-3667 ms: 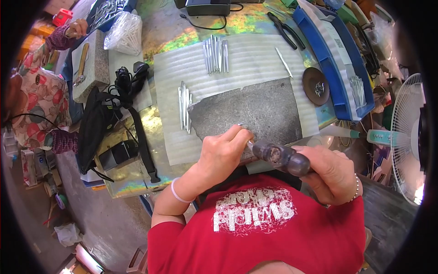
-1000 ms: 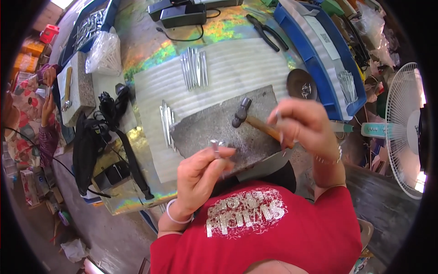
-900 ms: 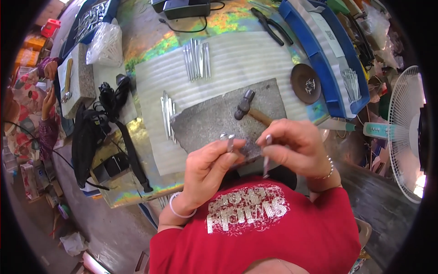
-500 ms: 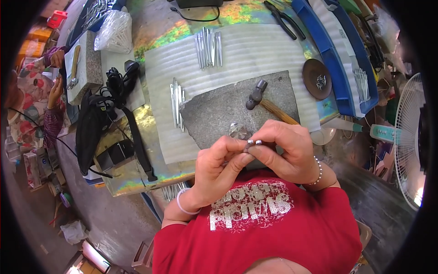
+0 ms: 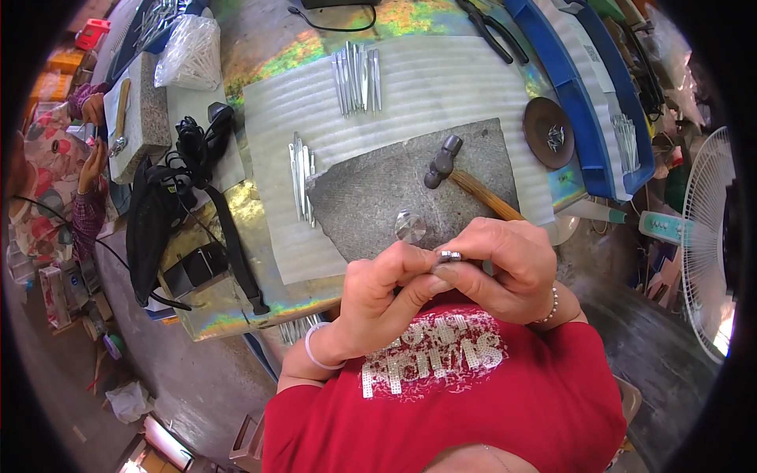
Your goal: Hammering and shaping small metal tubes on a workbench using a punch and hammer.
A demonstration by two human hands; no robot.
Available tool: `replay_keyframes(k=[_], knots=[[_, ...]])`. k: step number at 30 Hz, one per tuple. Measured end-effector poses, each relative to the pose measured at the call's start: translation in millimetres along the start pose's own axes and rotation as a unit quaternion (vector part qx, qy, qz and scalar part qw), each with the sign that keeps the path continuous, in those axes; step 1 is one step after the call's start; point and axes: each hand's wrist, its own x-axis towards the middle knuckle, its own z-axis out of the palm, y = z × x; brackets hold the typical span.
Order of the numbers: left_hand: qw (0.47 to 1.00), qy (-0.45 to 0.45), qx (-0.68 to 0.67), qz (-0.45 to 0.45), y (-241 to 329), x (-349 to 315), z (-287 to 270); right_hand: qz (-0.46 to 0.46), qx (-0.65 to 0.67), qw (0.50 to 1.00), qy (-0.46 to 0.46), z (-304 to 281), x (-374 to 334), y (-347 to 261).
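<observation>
My left hand (image 5: 394, 288) and my right hand (image 5: 509, 264) meet just in front of the red shirt, fingertips almost touching. Both are closed in a pinch, with small shiny metal pieces (image 5: 450, 256) between them. Only the bright ends show, side by side, so their exact kind is hidden by the fingers. Beyond the hands lies a dark stone slab (image 5: 363, 193), bearing a round faceted metal disc (image 5: 410, 226) close to my left fingers. On the slab's right side rests a hammer (image 5: 473, 189), its wooden handle slanting toward my right hand.
White foam sheet (image 5: 276, 102) under the slab holds thin metal rods (image 5: 356, 79). A brown dish (image 5: 540, 130) with small metal bits, pliers (image 5: 493, 31) and a blue tray (image 5: 572, 118) stand right. Left are a black bag (image 5: 154, 229) and a co-worker's hand (image 5: 93, 165); far right, a fan (image 5: 710, 236).
The two metal ends, apart before, now sit together between my fingertips. My right hand has shifted slightly right. The co-worker's hands have moved a little.
</observation>
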Motion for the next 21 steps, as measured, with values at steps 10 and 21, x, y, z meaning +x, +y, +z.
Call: replay_keyframes(k=[10, 21], knots=[[1.0, 0.01, -0.016, 0.012, -0.2, 0.0, 3.9, -0.024, -0.006, 0.999, 0.02, 3.4, -1.1, 2.7], [0.994, 0.001, -0.016, -0.105, 5.2, -2.1, 8.7, 0.148, 0.101, 0.984, -0.019, 1.7, -5.8, 1.6]])
